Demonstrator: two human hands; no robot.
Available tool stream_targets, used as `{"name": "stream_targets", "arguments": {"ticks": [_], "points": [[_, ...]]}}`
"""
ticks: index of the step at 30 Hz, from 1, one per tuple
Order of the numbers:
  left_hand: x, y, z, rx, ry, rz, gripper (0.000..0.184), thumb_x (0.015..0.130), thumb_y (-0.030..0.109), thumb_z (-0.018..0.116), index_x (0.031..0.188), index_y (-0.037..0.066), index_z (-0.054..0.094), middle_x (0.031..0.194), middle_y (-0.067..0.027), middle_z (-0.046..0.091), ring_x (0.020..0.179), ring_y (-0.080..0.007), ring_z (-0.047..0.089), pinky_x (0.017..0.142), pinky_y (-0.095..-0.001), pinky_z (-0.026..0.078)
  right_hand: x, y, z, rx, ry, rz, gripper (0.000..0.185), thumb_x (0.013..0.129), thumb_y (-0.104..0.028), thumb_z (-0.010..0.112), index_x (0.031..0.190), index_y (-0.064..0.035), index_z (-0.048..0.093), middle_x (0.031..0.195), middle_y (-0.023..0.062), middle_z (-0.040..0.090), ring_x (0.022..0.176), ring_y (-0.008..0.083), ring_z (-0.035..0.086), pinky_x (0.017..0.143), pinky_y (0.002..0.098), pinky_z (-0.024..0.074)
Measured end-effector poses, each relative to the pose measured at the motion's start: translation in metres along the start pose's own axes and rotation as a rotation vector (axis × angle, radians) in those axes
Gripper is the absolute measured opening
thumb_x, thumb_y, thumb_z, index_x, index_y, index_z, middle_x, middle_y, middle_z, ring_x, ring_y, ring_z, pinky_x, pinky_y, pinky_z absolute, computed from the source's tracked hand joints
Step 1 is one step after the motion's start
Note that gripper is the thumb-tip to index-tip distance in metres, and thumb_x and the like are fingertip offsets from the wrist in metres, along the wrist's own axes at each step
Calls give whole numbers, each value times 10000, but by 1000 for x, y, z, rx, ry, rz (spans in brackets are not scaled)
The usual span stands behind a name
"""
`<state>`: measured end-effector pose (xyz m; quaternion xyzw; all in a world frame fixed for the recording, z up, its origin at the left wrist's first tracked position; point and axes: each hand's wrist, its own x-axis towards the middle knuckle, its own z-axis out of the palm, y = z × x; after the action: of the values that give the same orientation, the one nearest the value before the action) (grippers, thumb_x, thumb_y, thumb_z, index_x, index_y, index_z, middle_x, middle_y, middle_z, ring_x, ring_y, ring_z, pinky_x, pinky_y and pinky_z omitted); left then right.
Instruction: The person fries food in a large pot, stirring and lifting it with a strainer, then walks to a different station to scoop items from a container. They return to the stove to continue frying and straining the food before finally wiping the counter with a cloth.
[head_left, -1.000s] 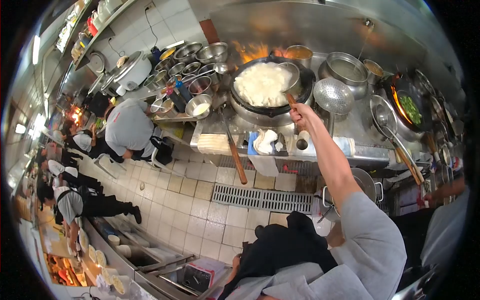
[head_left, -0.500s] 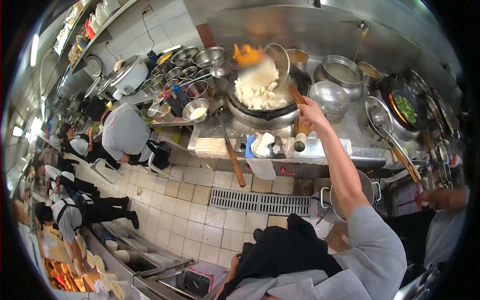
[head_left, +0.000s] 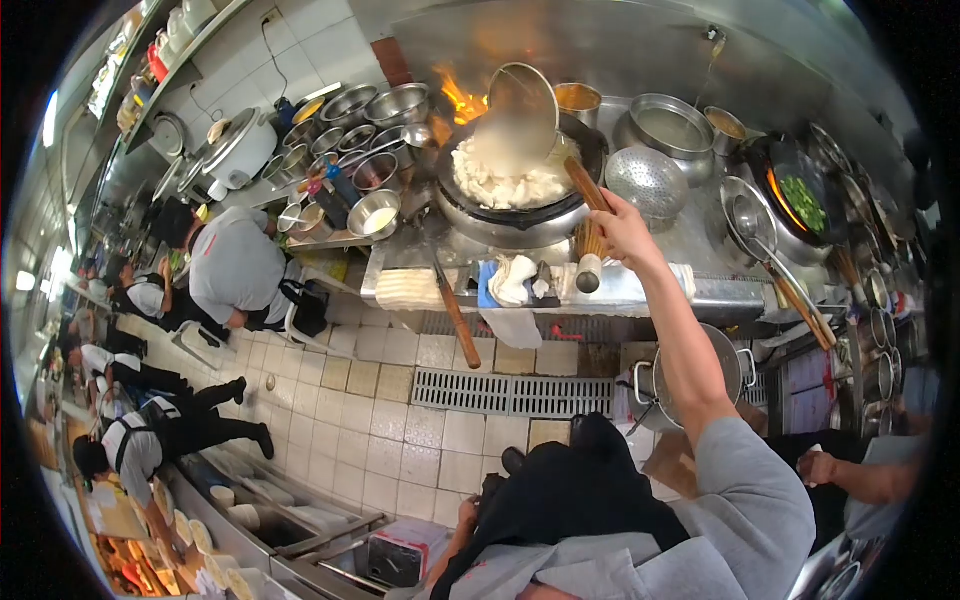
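My right hand (head_left: 622,232) is closed round the wooden handle (head_left: 586,186) of a round, metal-rimmed scoop (head_left: 548,96). The scoop is tipped up over a black wok (head_left: 594,150) on the burner. I cannot tell whether its bowl is perforated. Pale white chunks of food (head_left: 505,180) lie in the wok, and a white blur hangs under the scoop. Orange flame (head_left: 461,100) rises at the wok's far left edge. Low at my side, my left hand (head_left: 467,514) is beside my black apron and something dark; its fingers are mostly hidden.
A perforated skimmer (head_left: 648,182) and a pot of liquid (head_left: 672,122) stand right of the wok. Several metal bowls (head_left: 398,103) crowd the left. A wooden-handled tool (head_left: 455,310) juts over the counter edge. Co-workers (head_left: 238,262) are at left; another person's hand (head_left: 818,466) is at right.
The scoop has turned more upright over the wok, still in my right hand. The flame above the wok has shrunk to its left edge. The view has shifted slightly.
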<state>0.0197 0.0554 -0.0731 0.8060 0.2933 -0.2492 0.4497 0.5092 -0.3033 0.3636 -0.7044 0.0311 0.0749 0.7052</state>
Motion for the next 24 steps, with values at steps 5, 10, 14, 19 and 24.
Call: {"name": "stream_targets", "arguments": {"ticks": [5,10,14,19,24], "points": [[0,23,-14,232,-19,5,290,702,214,635,937,45,654,865,-188,642,839,-297,618,737,-357,468,-9,20,-43,515,-137,143,520,863,-59,474,1345,-116,288,635,14,453,388,46,280,315,185,171],[-1,40,-16,22,70,-16,296,696,215,625,948,63,660,832,-182,646,811,-291,622,720,-351,470,-45,24,-84,296,261,-64,541,821,-63,520,1330,-103,343,632,52,486,410,82,370,336,221,247],[-8,46,-14,59,88,-7,290,701,191,605,956,64,658,835,-182,646,805,-292,625,714,-360,470,-2,74,-150,-551,756,-366,559,784,-72,500,1325,-93,362,772,186,600,597,291,565,517,370,431],[30,-42,15,136,14,54,290,708,183,604,961,50,650,841,-181,646,805,-293,624,712,-360,471,24,89,-197,-900,789,-110,564,762,-64,461,1318,-104,370,907,274,589,840,420,567,722,468,441],[18,-18,7,180,-28,51,287,721,193,605,956,33,642,847,-183,645,805,-290,624,710,-357,473,0,119,-159,-601,699,-250,539,778,-66,476,1309,-111,389,959,253,595,848,375,593,721,419,457]]}}
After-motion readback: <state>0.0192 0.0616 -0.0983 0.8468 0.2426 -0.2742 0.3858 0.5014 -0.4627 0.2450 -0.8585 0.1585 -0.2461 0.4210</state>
